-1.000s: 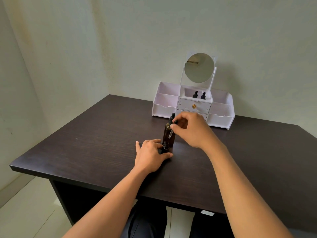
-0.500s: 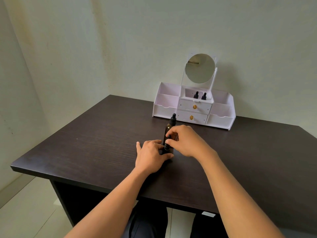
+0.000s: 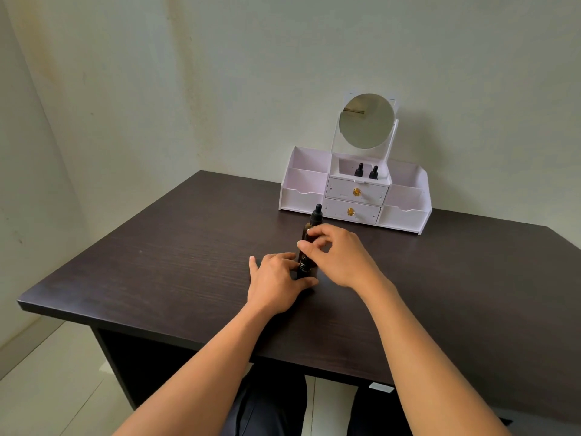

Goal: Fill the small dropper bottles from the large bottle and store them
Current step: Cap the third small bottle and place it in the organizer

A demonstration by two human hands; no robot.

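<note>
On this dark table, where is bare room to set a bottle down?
The table is bare left of the left hand, and on the right between the right hand and the organizer. It is crowded around the large bottle and the small bottle, where both hands meet.

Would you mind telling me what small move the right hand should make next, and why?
Probably finish twisting the cap onto the small bottle. The right hand pinches just above it, the left hand steadies its base, and the large bottle behind already wears its dropper top.
</note>
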